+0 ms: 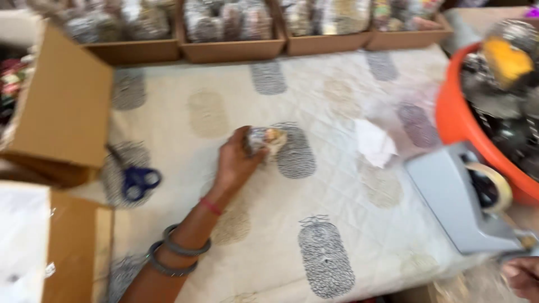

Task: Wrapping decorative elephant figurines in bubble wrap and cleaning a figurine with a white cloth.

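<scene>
Head view. Nearest the camera, at the near right corner, the right hand (522, 276) shows only as a sliver of knuckles at the frame edge; whether it is released or clenched cannot be told. Just beyond it stands a grey tape dispenser (456, 202) carrying a roll of tape (494, 182). An orange tub (457, 120) filled with blurred wrapped items sits at the right, touching the dispenser's far side.

The left hand (238, 160), with bangles and a red thread on the wrist, reaches across the patterned tablecloth (314, 196). Its fingers are closed in a grasp on a small wrapped packet (265, 139), which rests on or just above the cloth near the table's centre. A crumpled white scrap (374, 143) lies to the right, apart from the packet.

At the left, blue-handled scissors (135, 179) lie beside a cardboard box (62, 106). A row of cardboard trays (230, 47) holding wrapped goods lines the far edge.

Risk assessment:
- The grasp covers only one end of the packet; judged likely to slip if lifted quickly.
- Loose wrapping could open, since no tape is visible on it.
- The scissors lie near the forearm's path; a sweeping withdrawal could snag them.
</scene>
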